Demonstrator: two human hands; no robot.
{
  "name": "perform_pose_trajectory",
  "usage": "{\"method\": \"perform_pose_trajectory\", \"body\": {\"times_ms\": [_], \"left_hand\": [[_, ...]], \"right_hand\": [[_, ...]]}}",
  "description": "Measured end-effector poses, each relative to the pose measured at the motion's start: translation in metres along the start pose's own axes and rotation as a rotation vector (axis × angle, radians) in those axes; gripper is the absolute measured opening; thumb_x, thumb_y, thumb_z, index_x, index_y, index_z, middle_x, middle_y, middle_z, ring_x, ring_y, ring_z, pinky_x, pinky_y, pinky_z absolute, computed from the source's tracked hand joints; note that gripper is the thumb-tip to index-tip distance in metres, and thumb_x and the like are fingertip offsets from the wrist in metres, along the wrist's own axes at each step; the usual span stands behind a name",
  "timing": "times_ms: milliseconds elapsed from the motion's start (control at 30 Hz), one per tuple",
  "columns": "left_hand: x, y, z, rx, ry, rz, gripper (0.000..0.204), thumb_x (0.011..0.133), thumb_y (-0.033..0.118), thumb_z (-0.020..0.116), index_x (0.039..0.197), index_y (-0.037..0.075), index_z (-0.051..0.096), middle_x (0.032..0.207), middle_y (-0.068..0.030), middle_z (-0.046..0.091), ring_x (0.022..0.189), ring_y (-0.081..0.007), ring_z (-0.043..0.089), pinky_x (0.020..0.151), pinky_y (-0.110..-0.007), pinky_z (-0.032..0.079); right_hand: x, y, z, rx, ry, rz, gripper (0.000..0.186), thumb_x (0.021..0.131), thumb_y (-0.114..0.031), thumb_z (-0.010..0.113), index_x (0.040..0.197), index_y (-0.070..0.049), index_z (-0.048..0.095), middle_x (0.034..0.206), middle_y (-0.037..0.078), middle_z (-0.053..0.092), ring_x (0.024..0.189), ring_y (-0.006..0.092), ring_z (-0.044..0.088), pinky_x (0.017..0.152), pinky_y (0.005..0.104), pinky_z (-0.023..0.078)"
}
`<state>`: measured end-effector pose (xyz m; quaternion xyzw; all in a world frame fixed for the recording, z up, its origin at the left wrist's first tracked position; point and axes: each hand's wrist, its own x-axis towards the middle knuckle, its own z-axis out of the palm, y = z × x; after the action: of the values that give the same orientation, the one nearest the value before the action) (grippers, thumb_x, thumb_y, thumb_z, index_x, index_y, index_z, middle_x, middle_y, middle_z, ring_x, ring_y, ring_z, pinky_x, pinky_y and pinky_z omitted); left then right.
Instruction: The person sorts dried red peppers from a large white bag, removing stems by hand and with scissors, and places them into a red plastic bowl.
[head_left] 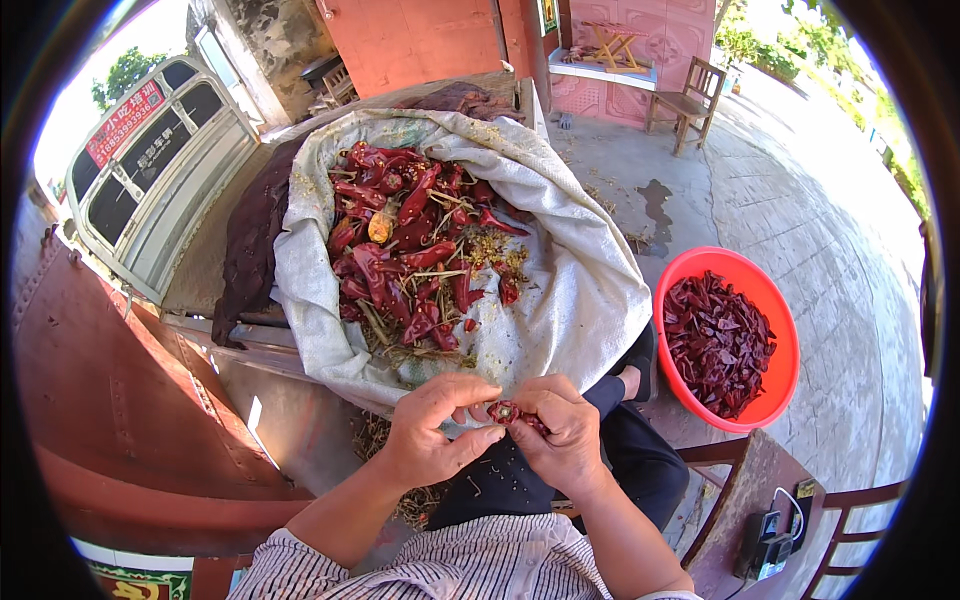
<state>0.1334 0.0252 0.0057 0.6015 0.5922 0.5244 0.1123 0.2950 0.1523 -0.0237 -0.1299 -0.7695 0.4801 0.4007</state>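
Note:
My left hand point(432, 432) and my right hand point(562, 432) meet just below the open white sack point(570, 290). Between their fingertips they pinch one dried red chili point(505, 411). The sack is spread wide in front of me and holds a heap of dried red chilies point(410, 250) mixed with stems and yellow seeds. At my right on the ground stands a red plastic basin point(784, 330) with a layer of dark red chili pieces point(718, 342) in it.
A rusty red metal panel point(120, 400) runs along my left. A van point(150, 160) is parked at the far left. A wooden chair point(690, 100) stands on the pavement beyond. A small wooden stool with a dark device and cable point(768, 540) sits by my right elbow.

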Motion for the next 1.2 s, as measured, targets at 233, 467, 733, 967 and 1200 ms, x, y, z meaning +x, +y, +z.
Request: {"method": "perform_pose_trajectory", "body": {"times_ms": [233, 467, 733, 967, 1200], "left_hand": [[-0.009, -0.023, 0.004, -0.198, -0.115, -0.15, 0.029, 0.09, 0.004, 0.083, 0.117, 0.0, 0.073, 0.111, -0.0104, 0.072, 0.092, -0.0153, 0.068, 0.079, -0.029, 0.056], [-0.024, -0.038, 0.025, -0.203, -0.172, -0.247, 0.024, 0.093, 0.011, 0.081, 0.115, 0.002, 0.074, 0.104, -0.0059, 0.071, 0.084, -0.0124, 0.066, 0.075, -0.027, 0.054], [-0.02, -0.031, 0.027, -0.313, -0.091, -0.202, 0.018, 0.096, 0.011, 0.078, 0.108, -0.001, 0.073, 0.101, -0.0074, 0.071, 0.081, -0.0119, 0.064, 0.073, -0.027, 0.052], [-0.04, -0.021, 0.009, -0.344, -0.354, -0.276, 0.021, 0.095, 0.012, 0.079, 0.111, 0.002, 0.071, 0.114, -0.0092, 0.076, 0.087, -0.0143, 0.066, 0.079, -0.029, 0.053], [-0.067, -0.024, 0.019, -0.151, -0.61, -0.375, 0.023, 0.096, 0.017, 0.076, 0.115, 0.005, 0.071, 0.105, -0.0113, 0.076, 0.095, -0.0258, 0.074, 0.086, -0.037, 0.056]], "right_hand": [[-0.006, -0.004, 0.0, 0.004, -0.002, 0.024, 0.02, 0.077, 0.003, 0.083, 0.093, -0.002, 0.072, 0.093, 0.012, 0.071, 0.082, 0.0271, 0.072, 0.072, 0.0344, 0.057], [-0.026, 0.002, -0.013, -0.04, -0.039, 0.086, 0.017, 0.082, -0.003, 0.083, 0.093, -0.002, 0.071, 0.087, 0.012, 0.07, 0.082, 0.0299, 0.07, 0.072, 0.0387, 0.057], [0.002, -0.002, -0.114, -0.307, 0.209, 0.12, 0.04, 0.086, -0.015, 0.084, 0.119, 0.0, 0.068, 0.11, 0.017, 0.07, 0.097, 0.0329, 0.07, 0.087, 0.0403, 0.057], [-0.008, 0.052, -0.154, -0.406, 0.325, 0.343, 0.053, 0.09, -0.022, 0.081, 0.133, 0.003, 0.064, 0.118, 0.02, 0.072, 0.105, 0.0327, 0.072, 0.095, 0.0412, 0.056], [0.001, 0.083, -0.035, 0.021, -0.103, 0.763, 0.037, 0.101, -0.028, 0.074, 0.11, 0.008, 0.072, 0.088, 0.008, 0.075, 0.084, 0.0142, 0.071, 0.077, 0.0312, 0.056]]}}
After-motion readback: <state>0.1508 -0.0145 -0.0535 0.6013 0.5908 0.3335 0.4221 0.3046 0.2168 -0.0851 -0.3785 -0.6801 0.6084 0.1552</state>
